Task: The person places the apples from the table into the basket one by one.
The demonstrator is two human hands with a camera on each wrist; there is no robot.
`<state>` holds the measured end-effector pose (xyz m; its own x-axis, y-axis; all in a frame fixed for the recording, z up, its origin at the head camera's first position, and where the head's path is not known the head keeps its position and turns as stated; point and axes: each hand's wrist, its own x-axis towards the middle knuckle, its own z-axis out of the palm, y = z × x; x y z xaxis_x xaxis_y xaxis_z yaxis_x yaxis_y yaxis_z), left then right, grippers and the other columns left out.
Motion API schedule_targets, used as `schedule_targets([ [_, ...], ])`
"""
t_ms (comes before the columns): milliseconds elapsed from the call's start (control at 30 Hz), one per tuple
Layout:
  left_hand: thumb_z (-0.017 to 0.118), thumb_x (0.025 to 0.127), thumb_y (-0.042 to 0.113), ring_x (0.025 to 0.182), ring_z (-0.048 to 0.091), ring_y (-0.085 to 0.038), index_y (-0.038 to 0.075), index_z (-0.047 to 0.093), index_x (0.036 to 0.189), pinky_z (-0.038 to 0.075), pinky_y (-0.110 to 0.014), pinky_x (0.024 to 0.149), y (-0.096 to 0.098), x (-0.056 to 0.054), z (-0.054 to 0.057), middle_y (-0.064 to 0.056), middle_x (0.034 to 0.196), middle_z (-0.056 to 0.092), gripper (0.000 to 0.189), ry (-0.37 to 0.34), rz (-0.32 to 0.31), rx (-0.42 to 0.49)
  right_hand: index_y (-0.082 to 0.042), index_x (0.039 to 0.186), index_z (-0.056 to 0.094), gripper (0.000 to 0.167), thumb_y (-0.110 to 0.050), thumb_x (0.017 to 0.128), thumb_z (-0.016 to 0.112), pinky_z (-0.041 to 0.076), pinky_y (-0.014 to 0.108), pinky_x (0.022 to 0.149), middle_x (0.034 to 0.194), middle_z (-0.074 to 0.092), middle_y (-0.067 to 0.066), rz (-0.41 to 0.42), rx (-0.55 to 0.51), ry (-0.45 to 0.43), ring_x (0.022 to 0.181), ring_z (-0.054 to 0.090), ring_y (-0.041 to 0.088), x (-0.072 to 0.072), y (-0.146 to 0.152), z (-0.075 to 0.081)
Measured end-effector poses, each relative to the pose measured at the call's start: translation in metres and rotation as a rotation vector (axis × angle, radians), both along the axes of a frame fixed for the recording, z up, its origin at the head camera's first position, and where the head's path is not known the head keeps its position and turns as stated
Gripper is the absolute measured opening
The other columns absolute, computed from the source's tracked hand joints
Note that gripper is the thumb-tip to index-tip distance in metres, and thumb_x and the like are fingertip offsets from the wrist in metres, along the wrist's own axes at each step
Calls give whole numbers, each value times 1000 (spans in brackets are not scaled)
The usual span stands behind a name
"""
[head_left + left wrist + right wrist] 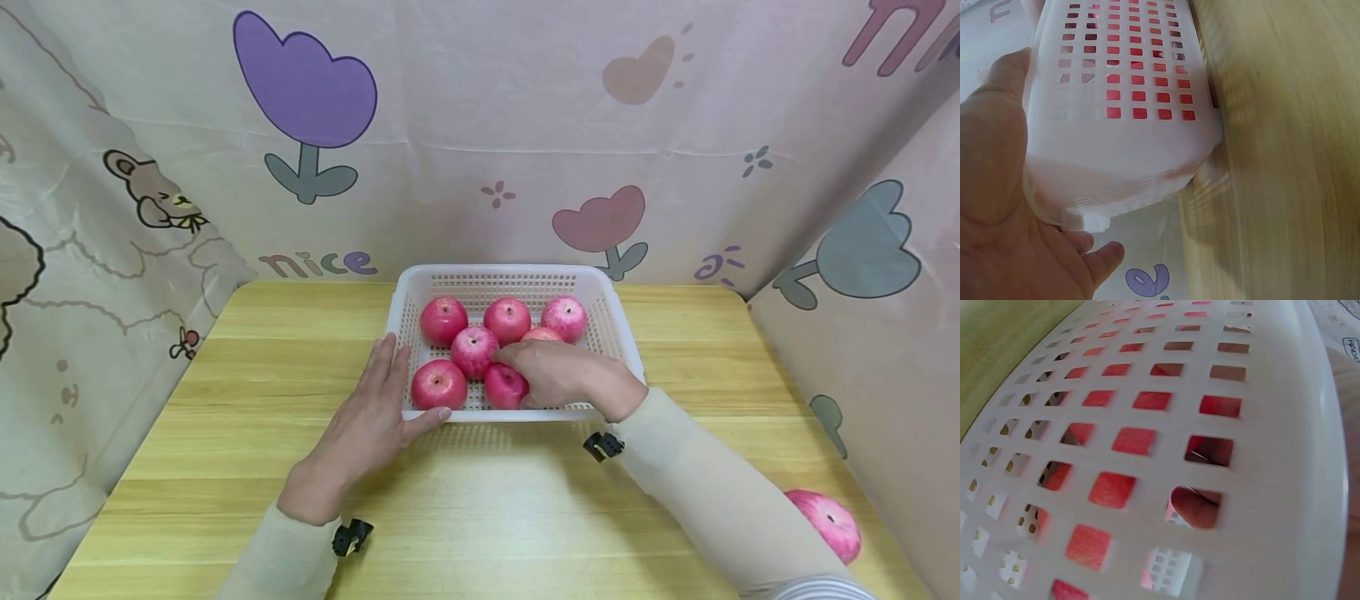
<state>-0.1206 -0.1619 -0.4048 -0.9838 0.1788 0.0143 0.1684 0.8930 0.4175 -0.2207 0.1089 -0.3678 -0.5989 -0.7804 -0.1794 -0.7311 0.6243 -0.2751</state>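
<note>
A white perforated plastic basket (510, 415) stands on the table, with several red-pink apples (439, 385) inside. My left hand (367, 417) rests on the basket's front left corner, its fingers straight along the left side and its thumb over the front rim. In the left wrist view that hand (997, 169) lies against the rim. Inside the basket, my right hand (551, 371) holds a dark pink apple (505, 387) near the front wall between fingers and thumb. Through the wall's holes, the right wrist view shows a fingertip (1196, 509) beside red apple skin (1113, 489).
Another apple (828, 525) lies outside the basket at the table's right edge, partly covered by the right sleeve (697, 483). A printed cloth (465, 100) hangs behind the wooden table (480, 517) and along both sides. The basket's back stands close to it.
</note>
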Motion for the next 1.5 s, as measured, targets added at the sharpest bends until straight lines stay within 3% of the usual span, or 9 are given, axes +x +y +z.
schedule_targets([
  [600, 62, 89, 79, 164, 0, -40, 2, 10, 169, 35, -64, 118, 0, -1, 0, -18, 178, -3, 123, -4, 3, 6, -15, 135, 65, 51, -16, 87, 84, 53, 35, 105, 119, 71, -1, -7, -19, 6, 112, 64, 16, 1, 3, -4],
  [1100, 60, 88, 81, 165, 0, -39, 5, 9, 170, 34, -63, 119, 0, -1, 1, -16, 178, -4, 123, -16, 9, 17, -15, 132, 66, 48, -15, 87, 84, 55, 32, 94, 108, 68, -4, -8, -43, 14, 98, 62, 13, 2, 5, -3],
  [1500, 61, 88, 81, 165, 0, -39, 4, 10, 169, 35, -63, 119, 0, 0, 0, -15, 178, -4, 123, -22, 13, 12, -12, 137, 66, 53, -15, 87, 84, 54, 35, 104, 120, 71, -1, -9, -77, 17, 111, 65, 15, 4, 7, -6],
])
